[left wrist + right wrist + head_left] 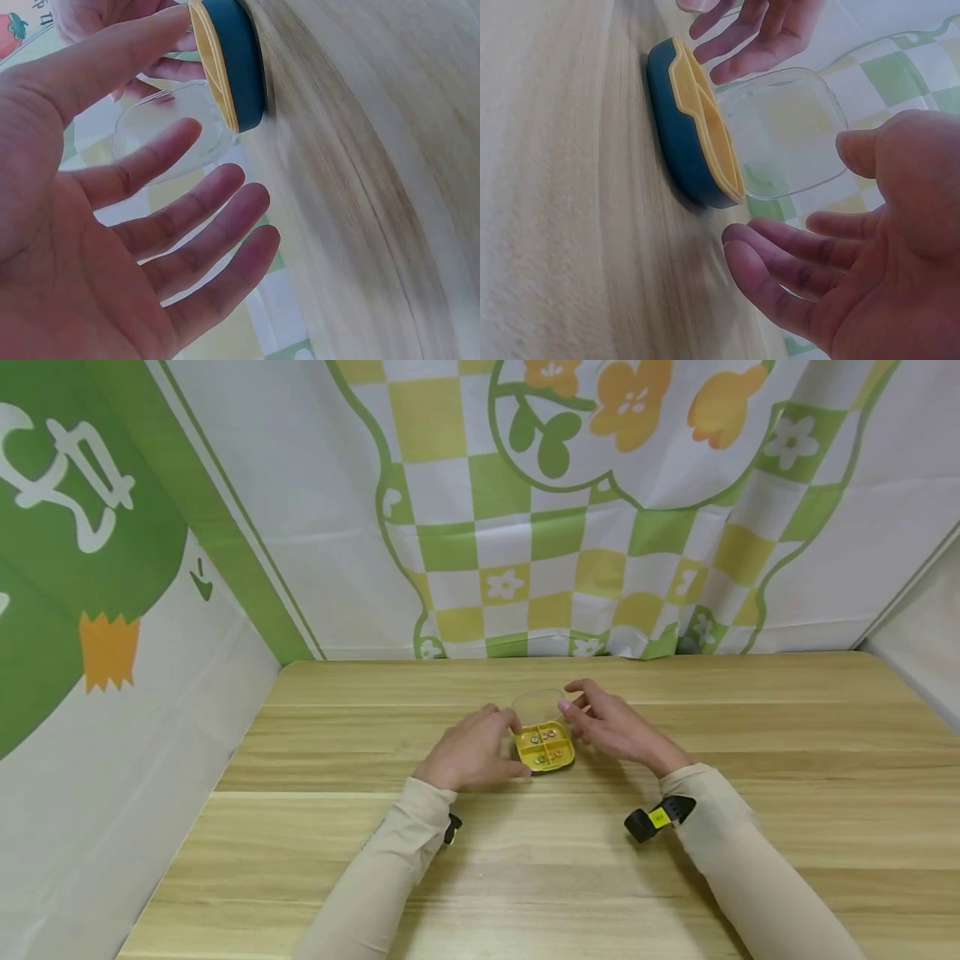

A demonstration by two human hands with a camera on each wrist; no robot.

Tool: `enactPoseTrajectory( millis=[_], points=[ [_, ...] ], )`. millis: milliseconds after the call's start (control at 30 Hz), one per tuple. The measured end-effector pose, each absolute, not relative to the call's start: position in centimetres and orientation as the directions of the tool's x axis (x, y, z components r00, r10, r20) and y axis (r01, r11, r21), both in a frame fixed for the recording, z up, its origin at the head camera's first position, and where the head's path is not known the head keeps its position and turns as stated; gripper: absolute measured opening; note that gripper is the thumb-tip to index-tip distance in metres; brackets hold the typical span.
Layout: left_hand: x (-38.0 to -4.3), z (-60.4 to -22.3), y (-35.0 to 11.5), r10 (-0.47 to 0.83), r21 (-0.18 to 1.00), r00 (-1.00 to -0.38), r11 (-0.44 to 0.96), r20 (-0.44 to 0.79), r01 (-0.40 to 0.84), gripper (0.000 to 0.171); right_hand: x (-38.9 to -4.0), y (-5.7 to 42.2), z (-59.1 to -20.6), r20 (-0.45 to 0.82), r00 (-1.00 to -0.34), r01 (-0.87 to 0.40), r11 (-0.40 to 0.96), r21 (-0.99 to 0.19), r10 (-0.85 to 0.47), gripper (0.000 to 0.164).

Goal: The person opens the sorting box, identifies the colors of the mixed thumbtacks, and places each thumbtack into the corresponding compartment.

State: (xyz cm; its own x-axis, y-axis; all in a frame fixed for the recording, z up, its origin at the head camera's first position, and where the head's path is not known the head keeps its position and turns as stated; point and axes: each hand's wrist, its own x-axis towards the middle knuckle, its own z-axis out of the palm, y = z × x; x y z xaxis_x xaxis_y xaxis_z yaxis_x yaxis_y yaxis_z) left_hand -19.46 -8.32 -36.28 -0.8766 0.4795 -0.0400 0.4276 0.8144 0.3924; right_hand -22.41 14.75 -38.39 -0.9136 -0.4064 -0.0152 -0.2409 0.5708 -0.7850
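A small pill box (542, 764) lies on the table with its clear lid (787, 135) raised at the back. Its yellow inside is split into several compartments holding small ring-like pieces (542, 759), too small to make out; the outer shell (679, 146) is dark teal. At its left side is my left hand (474, 750), thumb tip right at the near edge of the rim, the other fingers loosely spread. To the right, my right hand (611, 727) has its thumb tip at the lid's right edge, its fingers relaxed and gripping nothing.
The wood-grain table (555, 877) stretches around the box on all sides. Behind its far edge hangs a green, yellow and white checked cloth (555, 535). Another printed cloth (150, 693) hangs on the left. A black strap (660, 818) is on the right wrist.
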Motion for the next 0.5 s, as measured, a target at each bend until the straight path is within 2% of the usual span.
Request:
enactPoseTrajectory(
  millis=[200, 333, 500],
  points=[
    [-19.63, -36.11, -8.40, 0.375, 0.452, -0.927, 0.831, -0.025, 0.324, 0.058, -22.31, 14.69, -38.39, -0.020, -0.914, -0.238, 0.574, -0.784, -0.406, 0.061],
    [-19.51, -36.13, -8.26, 0.273, 0.502, -0.959, 0.841, -0.070, 0.202, 0.067, -22.23, 14.64, -38.37, -0.037, -0.910, -0.224, 0.564, -0.795, -0.413, 0.061],
    [-19.32, -36.13, -7.97, 0.248, 0.582, -0.957, 0.805, -0.153, 0.116, 0.080, -22.24, 14.47, -38.33, -0.053, -0.903, -0.212, 0.551, -0.807, -0.426, 0.062]
  ],
)
